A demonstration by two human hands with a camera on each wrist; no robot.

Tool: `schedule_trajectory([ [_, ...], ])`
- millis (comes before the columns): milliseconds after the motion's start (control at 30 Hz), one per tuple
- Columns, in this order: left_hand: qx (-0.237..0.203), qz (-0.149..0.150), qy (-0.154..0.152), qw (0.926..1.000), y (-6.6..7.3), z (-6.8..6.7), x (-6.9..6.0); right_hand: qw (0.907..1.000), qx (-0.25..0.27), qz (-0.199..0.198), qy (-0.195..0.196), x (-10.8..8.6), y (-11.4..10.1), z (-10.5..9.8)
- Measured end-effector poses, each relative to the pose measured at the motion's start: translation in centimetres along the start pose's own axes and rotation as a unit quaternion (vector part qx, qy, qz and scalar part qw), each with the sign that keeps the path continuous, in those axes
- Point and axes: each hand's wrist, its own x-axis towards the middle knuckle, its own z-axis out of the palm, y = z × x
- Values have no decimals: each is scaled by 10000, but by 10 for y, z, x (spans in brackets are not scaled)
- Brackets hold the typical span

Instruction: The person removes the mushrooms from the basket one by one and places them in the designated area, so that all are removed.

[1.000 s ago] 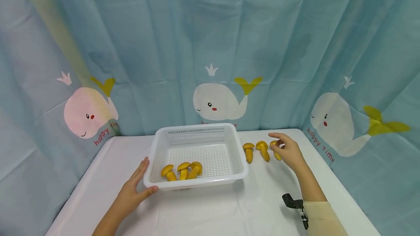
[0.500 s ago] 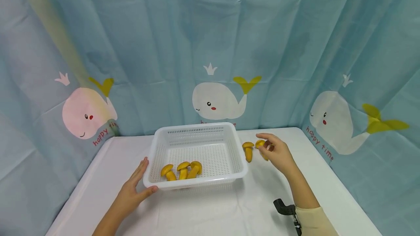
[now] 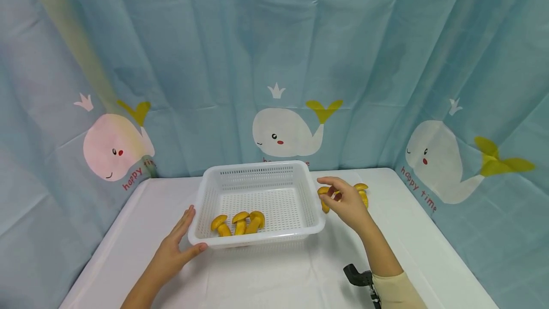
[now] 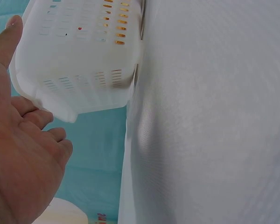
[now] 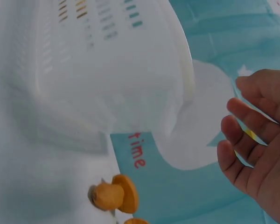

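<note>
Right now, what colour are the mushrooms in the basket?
The mushrooms are mustard yellow, clearest in the head view.

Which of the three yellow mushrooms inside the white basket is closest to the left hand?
The leftmost mushroom in the basket, on the same side as the left hand. A gap separates it from the middle mushroom and right mushroom.
</note>
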Motion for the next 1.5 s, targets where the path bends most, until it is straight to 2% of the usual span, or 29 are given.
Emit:
schedule_trajectory([
  [300, 18, -43, -15, 10000, -2, 1, 0, 9991, -269, -178, -262, 6, -20, 22],
  [633, -13, 6, 11, 10000, -2, 1, 1, 9976, -245, -319, -566, 17, -39, 43],
  [1100, -19, -67, -33, 10000, -2, 2, 0, 9954, -146, -293, -904, 26, -46, 71],
  [1500, -50, -16, -20, 10000, -7, 3, 1, 9923, -71, -470, -1145, 37, -49, 87],
])
